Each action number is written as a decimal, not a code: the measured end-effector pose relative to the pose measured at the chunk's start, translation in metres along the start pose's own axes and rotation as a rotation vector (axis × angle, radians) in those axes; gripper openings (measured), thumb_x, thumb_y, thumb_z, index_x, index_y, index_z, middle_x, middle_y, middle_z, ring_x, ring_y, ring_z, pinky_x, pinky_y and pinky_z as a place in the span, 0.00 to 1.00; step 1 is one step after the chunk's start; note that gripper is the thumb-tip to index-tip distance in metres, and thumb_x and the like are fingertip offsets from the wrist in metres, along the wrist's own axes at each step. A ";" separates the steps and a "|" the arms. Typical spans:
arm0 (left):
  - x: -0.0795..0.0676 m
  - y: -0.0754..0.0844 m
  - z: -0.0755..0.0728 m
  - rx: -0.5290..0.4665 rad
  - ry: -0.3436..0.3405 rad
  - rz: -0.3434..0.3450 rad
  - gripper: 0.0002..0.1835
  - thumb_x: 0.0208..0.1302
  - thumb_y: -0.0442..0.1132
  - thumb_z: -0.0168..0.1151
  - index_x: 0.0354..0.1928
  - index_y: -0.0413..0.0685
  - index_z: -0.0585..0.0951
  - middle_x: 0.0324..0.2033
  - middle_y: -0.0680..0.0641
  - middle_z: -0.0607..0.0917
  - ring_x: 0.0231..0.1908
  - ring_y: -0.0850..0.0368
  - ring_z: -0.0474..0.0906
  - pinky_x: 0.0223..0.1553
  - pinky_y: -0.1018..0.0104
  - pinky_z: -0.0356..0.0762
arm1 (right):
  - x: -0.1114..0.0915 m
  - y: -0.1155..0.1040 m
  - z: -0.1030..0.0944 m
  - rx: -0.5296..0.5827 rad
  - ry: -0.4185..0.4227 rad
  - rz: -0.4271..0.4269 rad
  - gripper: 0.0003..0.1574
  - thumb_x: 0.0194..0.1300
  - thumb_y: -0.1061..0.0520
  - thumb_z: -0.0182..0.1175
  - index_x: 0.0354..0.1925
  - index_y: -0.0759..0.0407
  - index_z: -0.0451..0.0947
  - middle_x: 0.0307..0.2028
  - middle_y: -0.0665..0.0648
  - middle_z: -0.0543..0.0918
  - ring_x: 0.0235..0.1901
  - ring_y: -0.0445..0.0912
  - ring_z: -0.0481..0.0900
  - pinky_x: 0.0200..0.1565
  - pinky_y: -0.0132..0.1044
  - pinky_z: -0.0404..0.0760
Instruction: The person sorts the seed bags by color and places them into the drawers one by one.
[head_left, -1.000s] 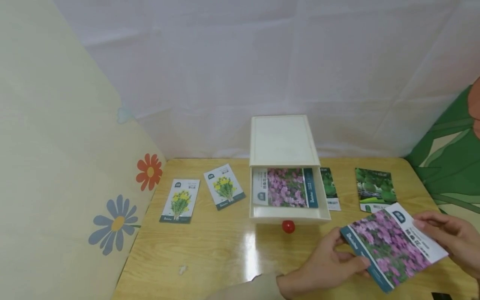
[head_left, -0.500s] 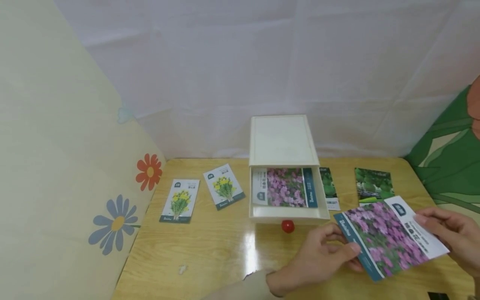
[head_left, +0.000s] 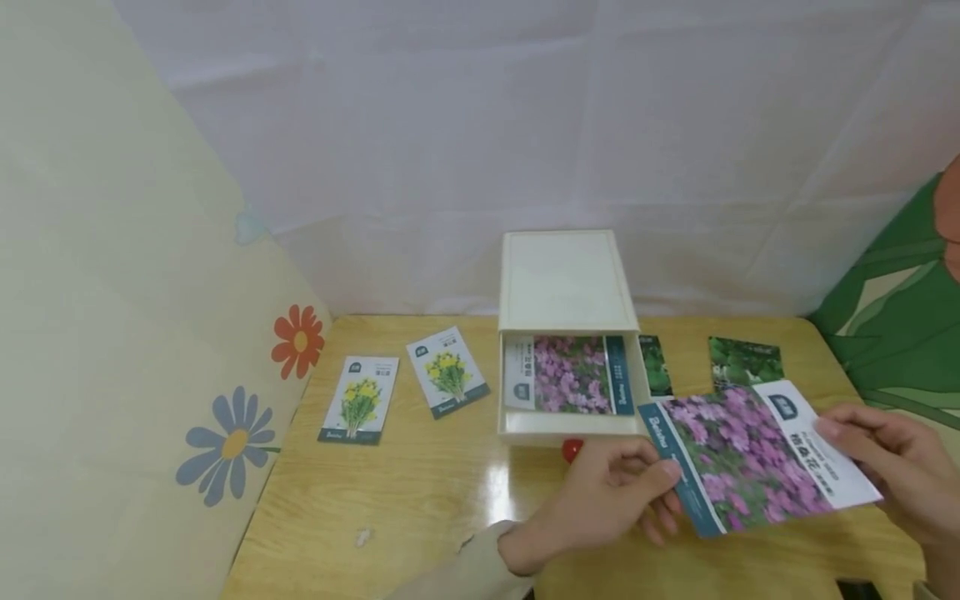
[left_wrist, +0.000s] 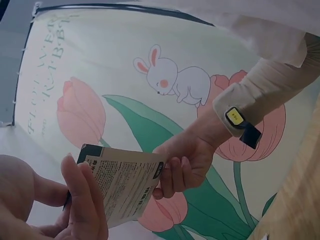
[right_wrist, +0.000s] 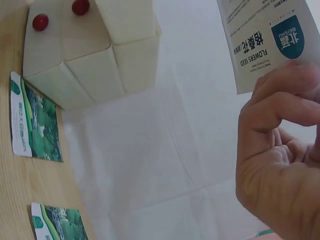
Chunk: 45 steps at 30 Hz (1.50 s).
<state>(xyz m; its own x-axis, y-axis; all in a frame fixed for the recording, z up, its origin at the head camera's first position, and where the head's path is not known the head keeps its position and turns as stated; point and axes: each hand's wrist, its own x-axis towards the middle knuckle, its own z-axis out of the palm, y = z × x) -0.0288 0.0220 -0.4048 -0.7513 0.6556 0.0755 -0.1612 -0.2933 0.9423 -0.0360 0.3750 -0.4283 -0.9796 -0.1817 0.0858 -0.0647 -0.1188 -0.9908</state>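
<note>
A seed packet [head_left: 757, 458] with pink-purple flowers is held tilted between both hands, in front and to the right of the white drawer box [head_left: 566, 279]. My left hand [head_left: 611, 492] pinches its teal end, thumb on top. At the white end, my right hand [head_left: 900, 467] grips the edge. Both wrist views show the packet's printed back [right_wrist: 270, 40]. The box's drawer [head_left: 577, 425] is pulled out, and a matching flower packet [head_left: 573, 375] lies inside. A red knob [head_left: 572, 451] on the drawer is partly hidden by the left hand.
Two yellow-flower seed packets [head_left: 360, 400] lie left of the box on the wooden table [head_left: 405, 508]. Two green packets [head_left: 742, 360] lie to its right, partly covered by the held one. Behind hangs a white cloth [head_left: 420, 150]. A black object [head_left: 857, 589] sits at the front right.
Both hands have carried the flower packet leftward and slightly up toward the drawer. It covers more of the green packets, and the left hand overlaps the red knob.
</note>
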 end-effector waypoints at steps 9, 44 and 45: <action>-0.002 0.017 -0.017 0.115 0.020 0.027 0.16 0.82 0.34 0.56 0.42 0.20 0.76 0.35 0.17 0.80 0.24 0.68 0.83 0.24 0.72 0.87 | 0.010 -0.002 0.012 0.003 -0.072 -0.039 0.31 0.83 0.75 0.36 0.50 0.60 0.86 0.35 0.56 0.91 0.25 0.47 0.89 0.17 0.38 0.85; -0.017 0.059 -0.077 0.478 0.220 0.095 0.16 0.83 0.38 0.52 0.35 0.36 0.76 0.20 0.47 0.76 0.18 0.63 0.72 0.17 0.70 0.75 | 0.047 -0.015 0.080 0.214 -0.218 -0.139 0.29 0.80 0.78 0.32 0.48 0.69 0.82 0.39 0.60 0.92 0.27 0.40 0.88 0.10 0.45 0.44; -0.017 0.060 -0.079 0.488 0.223 0.102 0.16 0.83 0.38 0.53 0.34 0.36 0.77 0.20 0.48 0.76 0.18 0.63 0.71 0.17 0.71 0.74 | 0.049 -0.015 0.082 0.213 -0.217 -0.143 0.29 0.80 0.78 0.33 0.48 0.69 0.82 0.39 0.60 0.92 0.27 0.39 0.88 0.10 0.45 0.43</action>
<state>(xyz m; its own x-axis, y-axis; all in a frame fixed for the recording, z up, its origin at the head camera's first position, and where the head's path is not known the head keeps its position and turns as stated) -0.0765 -0.0617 -0.3756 -0.8735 0.4619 0.1538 0.1958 0.0441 0.9797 -0.0674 0.2882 -0.4007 -0.8987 -0.3490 0.2656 -0.1352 -0.3556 -0.9248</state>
